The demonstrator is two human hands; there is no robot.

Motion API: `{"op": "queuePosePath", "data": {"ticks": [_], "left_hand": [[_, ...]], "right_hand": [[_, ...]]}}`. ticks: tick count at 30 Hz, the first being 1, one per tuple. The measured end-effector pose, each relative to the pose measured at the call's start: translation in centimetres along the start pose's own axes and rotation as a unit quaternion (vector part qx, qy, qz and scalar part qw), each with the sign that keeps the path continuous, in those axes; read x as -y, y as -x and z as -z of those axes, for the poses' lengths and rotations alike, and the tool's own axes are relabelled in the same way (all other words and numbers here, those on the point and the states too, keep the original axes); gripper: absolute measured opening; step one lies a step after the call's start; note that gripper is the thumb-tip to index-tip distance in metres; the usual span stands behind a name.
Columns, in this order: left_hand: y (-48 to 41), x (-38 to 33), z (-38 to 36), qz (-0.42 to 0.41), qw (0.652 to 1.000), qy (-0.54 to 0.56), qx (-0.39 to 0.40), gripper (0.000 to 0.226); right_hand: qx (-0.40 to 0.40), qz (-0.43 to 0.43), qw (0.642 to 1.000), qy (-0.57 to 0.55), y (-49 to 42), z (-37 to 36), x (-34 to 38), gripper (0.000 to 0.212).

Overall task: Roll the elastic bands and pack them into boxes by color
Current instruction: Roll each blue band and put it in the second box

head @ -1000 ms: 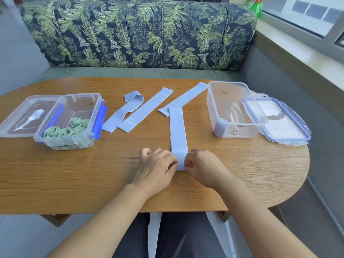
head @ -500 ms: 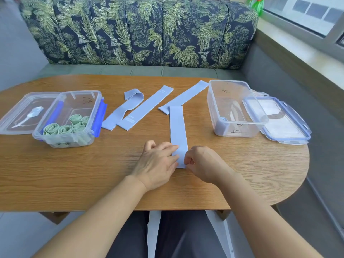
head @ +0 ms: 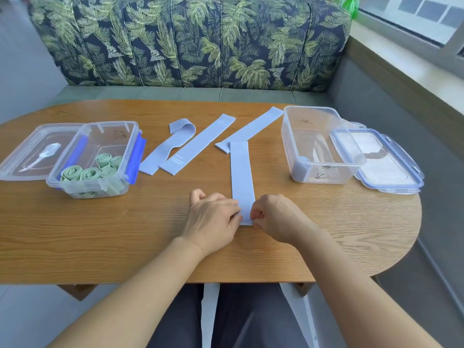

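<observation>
Blue elastic band (head: 241, 177) lies flat and lengthwise on the desk (head: 100, 237), its near end between both hands. The left hand (head: 213, 218) and right hand (head: 277, 219), fingers curled, each pinch that end at its corners. Three more blue bands (head: 200, 144) lie flat further back. The left box (head: 75, 183) holds five green rolls (head: 90, 172), with its lid (head: 27, 156) beside it. The right box (head: 288, 136) holds one blue roll (head: 301, 164) in a near corner; the blue-edged lid (head: 388, 164) lies just right of it.
</observation>
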State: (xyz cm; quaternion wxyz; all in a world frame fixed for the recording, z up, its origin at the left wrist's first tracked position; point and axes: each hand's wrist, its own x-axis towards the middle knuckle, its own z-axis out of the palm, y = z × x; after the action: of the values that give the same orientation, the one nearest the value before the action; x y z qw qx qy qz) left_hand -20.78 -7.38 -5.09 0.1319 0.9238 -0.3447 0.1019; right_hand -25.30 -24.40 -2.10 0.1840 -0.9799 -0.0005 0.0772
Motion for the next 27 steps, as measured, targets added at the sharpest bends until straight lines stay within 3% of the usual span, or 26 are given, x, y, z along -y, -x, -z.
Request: {"op": "queuePosePath", "data": {"ticks": [3, 6, 18, 22, 27], "left_hand": [[-0.3, -1.2, 0.2, 0.089, 0.995, 0.026, 0.034, 0.017], [-0.5, -2.0, 0.3, 0.124, 0.99, 0.045, 0.043, 0.007], [-0.3, -2.2, 1.5, 0.102, 0.989, 0.037, 0.097, 0.012], [-0.3, -2.3, 1.2, 0.1, 0.99, 0.03, 0.096, 0.014], [-0.6, -2.3, 1.0, 0.093, 0.991, 0.012, 0.091, 0.017]], "right_hand": [[0.009, -0.008, 1.0, -0.012, -0.2, 0.1, -0.1, 0.015], [0.016, -0.011, 1.0, -0.023, -0.2, 0.4, -0.1, 0.015], [0.015, -0.011, 0.998, -0.061, -0.2, 0.5, -0.3, 0.013], [-0.014, -0.074, 0.984, -0.16, 0.2, -0.1, -0.7, 0.005], [-0.02, -0.136, 0.964, -0.229, 0.4, -0.4, -1.0, 0.017]]}}
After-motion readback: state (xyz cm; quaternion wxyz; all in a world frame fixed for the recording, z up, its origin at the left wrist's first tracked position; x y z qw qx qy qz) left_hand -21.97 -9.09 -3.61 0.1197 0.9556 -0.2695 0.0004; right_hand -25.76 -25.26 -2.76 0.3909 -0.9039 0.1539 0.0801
